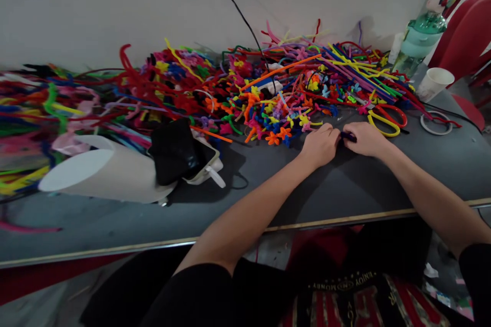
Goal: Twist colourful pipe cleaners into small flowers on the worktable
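Note:
A short dark blue-purple piece (pixel 348 136), likely a bit of fuzzy pipe cleaner, spans the small gap between my two hands just above the grey table. My left hand (pixel 321 145) pinches its left end with closed fingers. At the other end, the curled fingers of my right hand (pixel 365 138) close around it. Beyond my left hand lie small pipe-cleaner flowers, among them an orange flower (pixel 272 138). Scissors with yellow and red handles (pixel 384 125) rest close to my right hand. My fingers partly hide the held piece.
A long heap of coloured pipe cleaners (pixel 184 87) runs along the wall. Left of my arms, a black phone-like object (pixel 176 153) leans on a white cylindrical holder (pixel 126 176). At right stand a paper cup (pixel 435 84), a green bottle (pixel 422 36) and a pale ring (pixel 436 133).

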A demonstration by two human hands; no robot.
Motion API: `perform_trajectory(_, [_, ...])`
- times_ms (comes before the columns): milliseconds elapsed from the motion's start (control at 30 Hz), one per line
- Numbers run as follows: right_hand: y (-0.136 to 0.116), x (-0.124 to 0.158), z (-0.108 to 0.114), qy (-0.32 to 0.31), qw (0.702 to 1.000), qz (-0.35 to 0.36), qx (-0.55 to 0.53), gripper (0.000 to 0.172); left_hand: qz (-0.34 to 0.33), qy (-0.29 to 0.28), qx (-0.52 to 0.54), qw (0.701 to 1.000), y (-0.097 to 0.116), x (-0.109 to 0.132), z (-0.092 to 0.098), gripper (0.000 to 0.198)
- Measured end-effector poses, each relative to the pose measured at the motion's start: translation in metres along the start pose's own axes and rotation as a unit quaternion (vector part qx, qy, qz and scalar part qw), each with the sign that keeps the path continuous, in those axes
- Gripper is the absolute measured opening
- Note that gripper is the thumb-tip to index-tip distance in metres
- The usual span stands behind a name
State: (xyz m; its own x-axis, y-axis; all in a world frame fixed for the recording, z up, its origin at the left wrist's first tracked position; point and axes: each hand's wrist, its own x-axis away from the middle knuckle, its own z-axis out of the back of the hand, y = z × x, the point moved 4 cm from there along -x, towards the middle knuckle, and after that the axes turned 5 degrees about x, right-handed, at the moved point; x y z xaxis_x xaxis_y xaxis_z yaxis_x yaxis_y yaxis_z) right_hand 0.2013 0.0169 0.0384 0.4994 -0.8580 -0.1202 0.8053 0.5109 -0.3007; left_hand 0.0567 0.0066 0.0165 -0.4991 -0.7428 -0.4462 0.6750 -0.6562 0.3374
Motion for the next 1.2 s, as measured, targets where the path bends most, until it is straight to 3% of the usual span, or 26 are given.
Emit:
perform_trajectory(133, [-0.012, 0.004, 0.004, 0.053, 0.996, 0.002, 0.069, 0.011, 0.117, -0.027, 0.187, 0.975, -0.012, -0.004, -0.004, 0.019])
perform_trajectory(233, [-0.008, 0.002, 0.005, 0.065, 0.998, 0.011, -0.01, 0.011, 0.142, -0.051, 0.347, 0.926, -0.023, -0.008, -0.006, 0.023])
perform_trajectory(333, [0.003, -0.002, 0.003, 0.022, 0.992, 0.008, -0.127, 0.02, 0.153, -0.042, 0.41, 0.898, -0.028, -0.009, -0.005, 0.024])
perform_trajectory(500, [0.009, -0.004, -0.002, -0.042, 0.97, -0.001, -0.24, 0.027, 0.153, -0.03, 0.427, 0.89, -0.025, -0.007, -0.002, 0.025])
perform_trajectory(733, [0.012, -0.005, -0.006, -0.065, 0.957, -0.01, -0.284, 0.031, 0.12, -0.023, 0.42, 0.899, -0.023, -0.007, -0.004, 0.027])
perform_trajectory(967, [0.023, -0.011, -0.013, 0.06, 0.941, -0.064, -0.328, 0.036, 0.157, 0.075, 0.372, 0.912, -0.03, -0.007, -0.005, 0.019])
perform_trajectory(1100, [0.019, -0.011, -0.015, 0.033, 0.938, -0.054, -0.341, 0.04, 0.161, 0.071, 0.363, 0.915, -0.032, -0.008, -0.006, 0.009])
perform_trajectory(1200, [0.018, -0.01, -0.014, 0.004, 0.911, -0.075, -0.406, 0.055, 0.184, 0.07, 0.375, 0.906, -0.034, -0.008, -0.006, 0.009])
